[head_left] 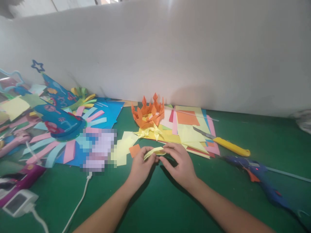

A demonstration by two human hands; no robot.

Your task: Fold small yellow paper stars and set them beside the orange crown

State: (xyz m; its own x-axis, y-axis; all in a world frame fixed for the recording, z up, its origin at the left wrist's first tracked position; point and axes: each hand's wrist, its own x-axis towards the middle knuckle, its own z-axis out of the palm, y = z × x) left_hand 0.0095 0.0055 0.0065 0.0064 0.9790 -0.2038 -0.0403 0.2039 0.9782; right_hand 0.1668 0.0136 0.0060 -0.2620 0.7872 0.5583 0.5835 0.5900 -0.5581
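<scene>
Between my two hands is a folded piece of pale yellow paper (155, 150), held just above the green table. My left hand (142, 163) pinches its left end between thumb and fingers. At its right end, the fingers of my right hand (179, 163) are closed on the paper. Just beyond them lie small folded yellow paper pieces (155, 131), and behind these stands an orange folded-paper crown (148, 115). A small orange paper square (134, 150) sits beside my left fingers.
Coloured paper sheets (191, 134) are stacked behind my right hand, with a yellow utility knife (230, 146) across their edge. A blue glue gun (257, 174) lies at right. Decorated blue cone hats (63, 121) stand left. A white cable (79, 204) crosses the green table (155, 207).
</scene>
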